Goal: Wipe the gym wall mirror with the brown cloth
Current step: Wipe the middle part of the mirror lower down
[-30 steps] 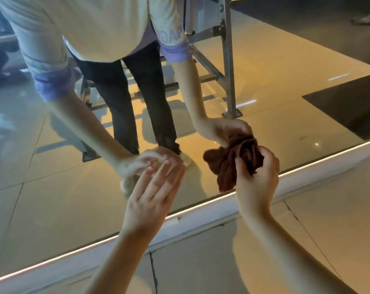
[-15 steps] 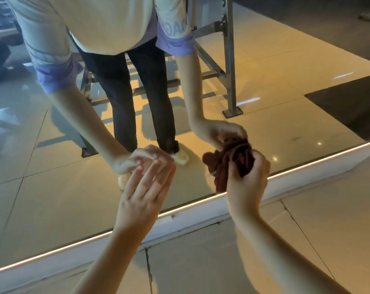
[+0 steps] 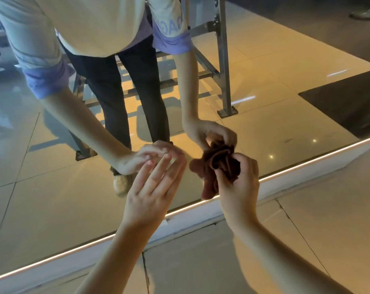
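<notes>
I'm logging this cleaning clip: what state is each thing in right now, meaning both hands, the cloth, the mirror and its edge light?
brown cloth: bunched up, one end hanging down, top meeting its reflection at the glass.
right hand: fingers curled, gripping the cloth.
left hand: open, fingers straight, fingertips at the glass.
mirror: reflecting the person and floor.
light strip: lit along the mirror's bottom edge.

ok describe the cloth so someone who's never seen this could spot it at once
Find the big wall mirror and its glowing bottom edge. Just above that edge, the right hand grips the cloth. It is a crumpled dark brown wad, while the left hand beside it is flat and holds nothing.
</notes>
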`<state>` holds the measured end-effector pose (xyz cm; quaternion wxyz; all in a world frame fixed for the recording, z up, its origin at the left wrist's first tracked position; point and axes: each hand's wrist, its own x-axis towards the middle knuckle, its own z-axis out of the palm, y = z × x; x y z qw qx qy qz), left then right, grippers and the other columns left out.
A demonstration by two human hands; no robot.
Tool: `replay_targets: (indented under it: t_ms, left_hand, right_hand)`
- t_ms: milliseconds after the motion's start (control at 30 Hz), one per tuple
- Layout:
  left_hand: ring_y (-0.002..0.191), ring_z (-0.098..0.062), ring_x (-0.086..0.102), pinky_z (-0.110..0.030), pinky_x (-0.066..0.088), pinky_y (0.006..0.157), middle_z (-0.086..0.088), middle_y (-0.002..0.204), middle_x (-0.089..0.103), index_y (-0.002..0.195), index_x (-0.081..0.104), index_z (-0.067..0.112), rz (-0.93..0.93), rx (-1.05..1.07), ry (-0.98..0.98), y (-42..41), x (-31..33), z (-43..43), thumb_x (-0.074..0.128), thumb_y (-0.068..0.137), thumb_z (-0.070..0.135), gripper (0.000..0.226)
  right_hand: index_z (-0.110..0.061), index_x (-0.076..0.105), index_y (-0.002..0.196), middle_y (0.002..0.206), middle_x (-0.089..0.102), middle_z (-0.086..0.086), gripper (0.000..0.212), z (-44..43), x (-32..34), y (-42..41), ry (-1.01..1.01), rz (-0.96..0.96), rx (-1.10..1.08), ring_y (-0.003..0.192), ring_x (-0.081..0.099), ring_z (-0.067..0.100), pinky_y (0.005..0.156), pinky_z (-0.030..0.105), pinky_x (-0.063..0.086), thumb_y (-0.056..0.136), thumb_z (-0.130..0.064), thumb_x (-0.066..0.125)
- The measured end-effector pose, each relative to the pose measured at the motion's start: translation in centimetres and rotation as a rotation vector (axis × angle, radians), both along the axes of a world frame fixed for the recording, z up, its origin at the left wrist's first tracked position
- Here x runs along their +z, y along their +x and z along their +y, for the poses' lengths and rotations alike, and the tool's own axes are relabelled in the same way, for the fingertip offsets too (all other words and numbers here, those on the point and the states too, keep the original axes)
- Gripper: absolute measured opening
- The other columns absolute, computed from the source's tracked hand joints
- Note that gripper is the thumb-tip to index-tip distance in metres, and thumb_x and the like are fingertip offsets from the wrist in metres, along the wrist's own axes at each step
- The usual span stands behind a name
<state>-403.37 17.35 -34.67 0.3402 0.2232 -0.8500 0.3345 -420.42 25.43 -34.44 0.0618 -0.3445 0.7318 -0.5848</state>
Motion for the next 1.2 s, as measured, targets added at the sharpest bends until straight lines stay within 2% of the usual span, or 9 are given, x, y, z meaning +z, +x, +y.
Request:
replay_targets:
  t_ms: [100,233,333,500,633,833,967,1033,1200]
  left_hand:
    - [0.138,-0.025,0.034,-0.040,0.021,0.120,-0.007,0.145,0.043,0.147,0.038,0.007,-0.008,0.014,0.004,0.1,0.0,0.1,0.050,0.101,0.003,0.047]
    - [0.140,-0.024,0.029,-0.040,0.019,0.121,-0.007,0.145,0.043,0.147,0.040,0.007,-0.010,0.040,0.010,0.0,-0.1,0.3,0.054,0.100,0.003,0.049]
    - [0.141,-0.024,0.027,-0.040,0.018,0.121,-0.007,0.149,0.039,0.151,0.035,0.007,-0.016,0.069,0.008,-0.3,-0.2,0.5,0.056,0.098,0.005,0.057]
    - [0.140,-0.028,0.034,-0.043,0.019,0.120,-0.010,0.152,0.036,0.151,0.032,0.005,-0.037,0.099,0.047,-0.3,-0.4,0.8,0.068,0.089,0.001,0.071]
    - [0.142,-0.028,0.027,-0.045,0.018,0.120,-0.011,0.155,0.030,0.150,0.033,0.005,-0.053,0.127,0.059,-0.3,-0.4,1.1,0.066,0.089,-0.002,0.069]
    - [0.138,-0.028,0.033,-0.042,0.020,0.119,-0.011,0.144,0.042,0.142,0.043,0.005,-0.050,0.112,0.116,-1.3,0.1,1.4,0.081,0.076,0.000,0.076]
    - [0.137,-0.027,0.038,-0.041,0.019,0.121,-0.009,0.147,0.041,0.147,0.039,0.006,-0.066,0.011,0.065,-3.5,0.1,0.9,0.070,0.090,0.005,0.065]
    - [0.141,-0.026,0.034,-0.041,0.017,0.122,-0.008,0.149,0.040,0.150,0.034,0.006,-0.045,0.002,0.031,-4.9,0.0,0.6,0.064,0.093,0.005,0.065]
    - [0.153,-0.023,0.009,-0.039,0.013,0.125,-0.008,0.151,0.038,0.151,0.035,0.007,-0.023,0.011,-0.017,-5.6,-0.8,0.1,0.059,0.096,0.007,0.061]
  right_hand:
    - [0.000,0.060,0.115,0.110,0.053,0.005,0.036,0.0,0.8,-2.1,-0.066,0.005,-0.070,0.090,0.050,-0.006,0.080,-0.003,0.036,0.082,0.002,0.074]
    - [-0.003,0.056,0.124,0.122,0.055,0.011,0.038,-0.4,0.6,-3.1,-0.070,-0.148,-0.188,0.101,0.048,0.004,0.081,-0.003,0.036,0.088,-0.002,0.068]
    - [0.001,0.058,0.119,0.116,0.054,0.011,0.037,0.0,0.4,-1.6,-0.037,-0.033,-0.065,0.096,0.050,0.006,0.082,-0.003,0.037,0.084,0.004,0.071]
    - [0.007,0.058,0.116,0.110,0.051,0.008,0.037,0.1,1.9,-4.8,-0.107,0.008,-0.096,0.092,0.045,-0.023,0.079,-0.006,0.032,0.082,0.004,0.073]
    - [0.002,0.057,0.122,0.118,0.055,0.014,0.038,0.2,1.3,-5.9,-0.039,-0.110,-0.135,0.093,0.048,0.005,0.074,-0.007,0.030,0.086,-0.002,0.071]
    - [-0.001,0.059,0.110,0.106,0.054,0.008,0.033,0.5,0.8,-5.3,-0.019,-0.003,0.005,0.090,0.048,-0.016,0.076,-0.001,0.036,0.081,-0.001,0.076]
    - [0.001,0.057,0.121,0.118,0.056,0.013,0.036,0.2,0.7,-7.7,-0.076,-0.094,-0.194,0.094,0.047,-0.004,0.078,-0.003,0.034,0.087,-0.002,0.069]
    - [-0.002,0.056,0.124,0.122,0.055,0.013,0.036,0.1,0.3,-7.4,-0.051,-0.131,-0.216,0.096,0.048,0.001,0.080,-0.003,0.035,0.089,-0.002,0.067]
    - [0.000,0.057,0.117,0.111,0.053,0.006,0.037,0.6,0.7,-6.3,-0.033,-0.060,-0.061,0.095,0.051,-0.016,0.080,0.002,0.041,0.084,0.001,0.072]
